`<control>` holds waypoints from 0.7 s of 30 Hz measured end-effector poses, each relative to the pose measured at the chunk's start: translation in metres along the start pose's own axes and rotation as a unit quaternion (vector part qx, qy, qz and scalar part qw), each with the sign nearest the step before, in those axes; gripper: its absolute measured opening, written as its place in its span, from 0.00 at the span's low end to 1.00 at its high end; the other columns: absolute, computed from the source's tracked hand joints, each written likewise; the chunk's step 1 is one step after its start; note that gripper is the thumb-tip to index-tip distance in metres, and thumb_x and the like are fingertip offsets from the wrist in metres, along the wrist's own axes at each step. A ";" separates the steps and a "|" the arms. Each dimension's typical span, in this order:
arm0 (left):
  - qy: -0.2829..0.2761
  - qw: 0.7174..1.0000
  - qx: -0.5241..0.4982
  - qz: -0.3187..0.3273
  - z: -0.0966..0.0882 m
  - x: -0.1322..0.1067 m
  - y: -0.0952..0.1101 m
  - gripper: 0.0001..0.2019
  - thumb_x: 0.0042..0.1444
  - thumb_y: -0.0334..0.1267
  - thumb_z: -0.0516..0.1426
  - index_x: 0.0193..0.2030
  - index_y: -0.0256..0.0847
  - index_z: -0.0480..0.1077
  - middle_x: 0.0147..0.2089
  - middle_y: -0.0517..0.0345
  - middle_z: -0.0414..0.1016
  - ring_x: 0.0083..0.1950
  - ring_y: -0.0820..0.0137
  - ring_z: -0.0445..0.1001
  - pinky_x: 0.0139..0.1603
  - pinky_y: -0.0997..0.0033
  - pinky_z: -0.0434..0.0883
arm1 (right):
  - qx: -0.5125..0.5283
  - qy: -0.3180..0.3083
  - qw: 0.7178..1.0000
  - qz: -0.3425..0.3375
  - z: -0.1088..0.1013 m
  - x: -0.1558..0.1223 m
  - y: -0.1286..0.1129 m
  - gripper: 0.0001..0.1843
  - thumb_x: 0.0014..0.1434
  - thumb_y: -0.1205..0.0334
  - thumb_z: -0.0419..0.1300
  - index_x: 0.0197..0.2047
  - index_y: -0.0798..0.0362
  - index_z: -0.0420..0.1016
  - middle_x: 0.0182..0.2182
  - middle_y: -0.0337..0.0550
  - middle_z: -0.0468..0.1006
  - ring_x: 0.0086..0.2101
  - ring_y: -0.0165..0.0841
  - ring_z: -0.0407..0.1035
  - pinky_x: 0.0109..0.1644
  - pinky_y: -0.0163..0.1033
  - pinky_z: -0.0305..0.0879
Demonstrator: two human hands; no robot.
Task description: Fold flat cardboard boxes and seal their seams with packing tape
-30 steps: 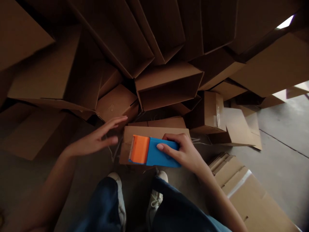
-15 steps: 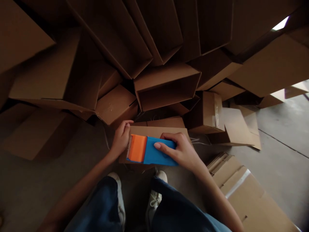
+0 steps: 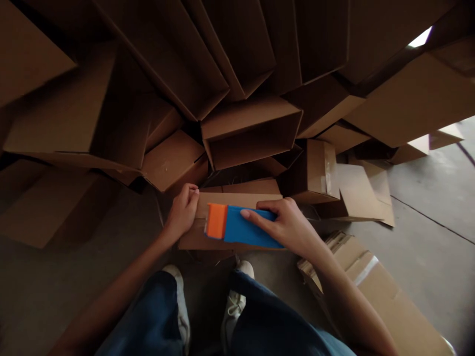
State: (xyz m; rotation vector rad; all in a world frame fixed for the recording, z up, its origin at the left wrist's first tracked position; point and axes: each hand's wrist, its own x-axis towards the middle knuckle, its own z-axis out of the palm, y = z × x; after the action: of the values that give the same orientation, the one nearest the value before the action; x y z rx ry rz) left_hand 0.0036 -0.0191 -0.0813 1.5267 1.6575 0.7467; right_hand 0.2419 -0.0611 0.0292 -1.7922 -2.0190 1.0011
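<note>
Currently my right grip [image 3: 291, 226] is closed over the blue handle of a tape dispenser [image 3: 237, 227], light and rigid, best held there, lying on a cardboard flap [image 3: 237, 200], my left grip [image 3: 181, 212] curled at its edge.

One blue-and-orange plastic tape dispenser [image 3: 245, 227]; one left hand [image 3: 181, 212], one right hand [image 3: 289, 225]; two white sneakers [image 3: 233, 309]; brown cardboard boxes [image 3: 252, 133] (too many to tally).

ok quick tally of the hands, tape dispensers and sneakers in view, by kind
hands: 2, left hand and right hand
blue and orange tape dispenser: 1
white sneakers: 2, left sneaker and right sneaker
total: 5
</note>
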 end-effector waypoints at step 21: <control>-0.012 0.999 0.033 0.031 0.002 0.003 -0.002 0.17 0.67 0.52 0.44 0.44 0.45 0.68 0.44 0.53 0.77 0.46 0.59 0.75 0.49 0.62 0.68 | -0.050 -0.001 0.990 0.130 -0.104 -0.041 0.127 0.37 0.49 0.24 0.60 0.19 0.53 0.70 0.17 0.41 0.65 0.20 0.28 0.59 0.21 0.36 0.56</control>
State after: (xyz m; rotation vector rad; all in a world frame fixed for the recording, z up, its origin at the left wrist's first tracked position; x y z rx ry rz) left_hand 0.0043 -0.0165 -0.0850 1.6340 1.6387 0.7095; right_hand 0.4108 -0.0671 0.0334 -2.1515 -1.9002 0.9872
